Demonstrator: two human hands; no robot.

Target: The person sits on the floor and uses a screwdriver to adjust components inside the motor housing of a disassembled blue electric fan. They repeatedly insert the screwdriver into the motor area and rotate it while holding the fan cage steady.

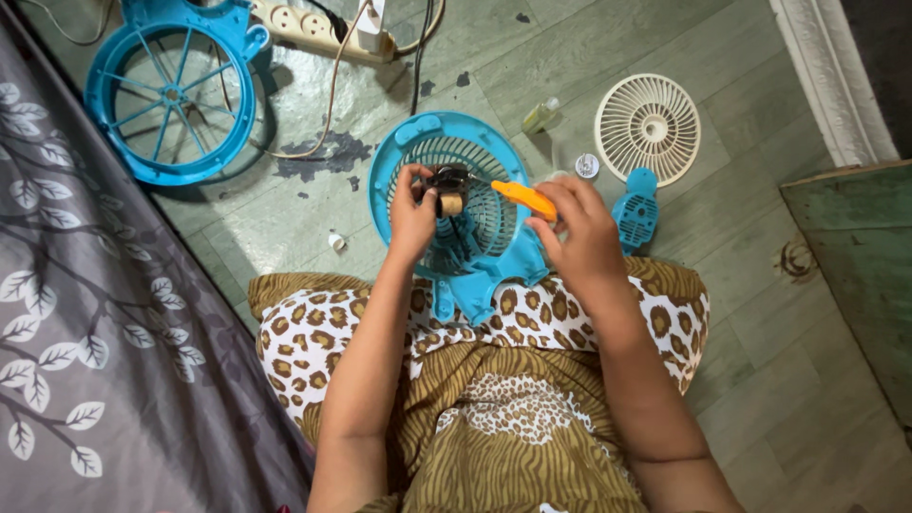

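Small motor (449, 190) in blue fan housing (399, 157)

No packages, labels, signs or screens show anywhere in view.

The blue fan frame (171, 90) is cut off by the top edge.

Worn green plank floor (788, 380), grey leaf-print cloth (85, 361) at left, white moulding (826, 76) top right.
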